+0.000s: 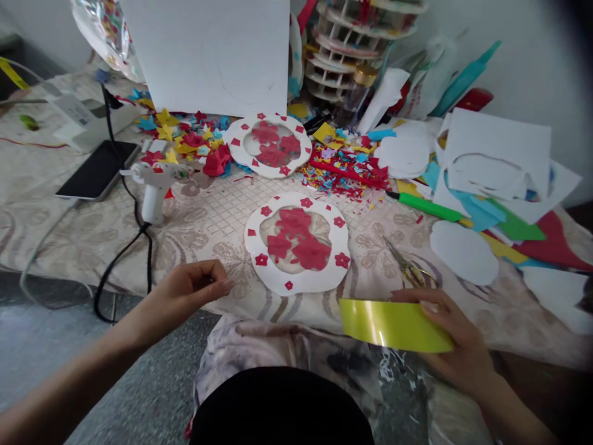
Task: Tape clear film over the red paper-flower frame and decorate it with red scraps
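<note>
My right hand grips a glossy yellow-green strip by its right end, thumb on the near face, just off the table's front edge. Left of the white flower-shaped frame, my left hand has its fingers curled and thumb pressed in; whatever it may hold is hidden. That white paper frame, with red flower pieces on its rim and red shapes over a clear middle, lies flat between the hands. Scissors lie just beyond my right hand. A similar decorated frame lies farther back.
A white glue gun with a black cord stands at left, near a phone. Paper scraps and stars spread along the back. At right are a green cutter, a white paper oval, glasses and coloured sheets.
</note>
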A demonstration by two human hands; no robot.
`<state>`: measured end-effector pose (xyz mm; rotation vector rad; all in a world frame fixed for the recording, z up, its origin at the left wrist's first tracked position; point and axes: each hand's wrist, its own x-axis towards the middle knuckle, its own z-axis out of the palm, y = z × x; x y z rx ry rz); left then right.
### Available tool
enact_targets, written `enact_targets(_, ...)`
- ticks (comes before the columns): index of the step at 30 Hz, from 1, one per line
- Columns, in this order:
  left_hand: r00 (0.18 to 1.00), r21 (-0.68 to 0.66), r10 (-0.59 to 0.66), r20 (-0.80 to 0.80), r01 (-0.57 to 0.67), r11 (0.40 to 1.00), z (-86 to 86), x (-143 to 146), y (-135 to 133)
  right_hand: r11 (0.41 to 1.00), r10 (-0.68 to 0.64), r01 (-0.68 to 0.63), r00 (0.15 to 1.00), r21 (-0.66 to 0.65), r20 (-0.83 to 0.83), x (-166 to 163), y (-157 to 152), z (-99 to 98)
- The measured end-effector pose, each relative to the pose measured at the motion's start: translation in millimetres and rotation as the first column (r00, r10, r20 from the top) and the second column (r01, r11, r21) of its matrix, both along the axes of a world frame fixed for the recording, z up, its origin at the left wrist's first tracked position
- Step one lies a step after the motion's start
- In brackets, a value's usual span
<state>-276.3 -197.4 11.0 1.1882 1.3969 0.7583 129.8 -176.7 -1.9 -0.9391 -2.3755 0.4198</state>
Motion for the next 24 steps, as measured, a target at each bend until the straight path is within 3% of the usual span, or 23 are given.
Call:
enact_targets(2, 1.0, 0.006, -0.012, -0.014, 0.012, 1.0, 0.5, -2, 10, 0.999, -0.048, 0.048, 0.998, 0.001, 0.041, 2, 3, -0.5)
enact_targets(4, 0.999, 0.02, -0.019, -0.044, 0.02, 1.0, 2.2, -2, 23, 0.994, -0.078, 0.065, 0.987, 0.091, 0.138, 3, 8, 3.9)
enact_targets(7, 0.996, 0.033, -0.005, -0.087, 0.007, 0.999, 3.6, -3, 46, 0.978, -0.087, 0.02, 0.945, 0.207, 0.316, 2, 20, 17.7)
enact_targets(11, 0.983, 0.077, -0.032, -0.182, 0.047, 0.996, -1.5, -9, 73, 0.98, -0.038, -0.067, 0.858, 0.186, 0.513, -3, 37, 38.9)
enact_targets(15, 0.95, 0.103, -0.101, -0.294, 0.136, 0.985, -8.1, -13, 86, 0.97, -0.028, -0.121, 0.804, 0.209, 0.594, -9, 44, 52.6)
enact_targets(24, 0.936, 0.121, -0.126, -0.328, 0.173, 0.977, -14.7, -11, 92, 0.974, 0.023, -0.162, 0.763, 0.157, 0.646, -29, 52, 67.1)
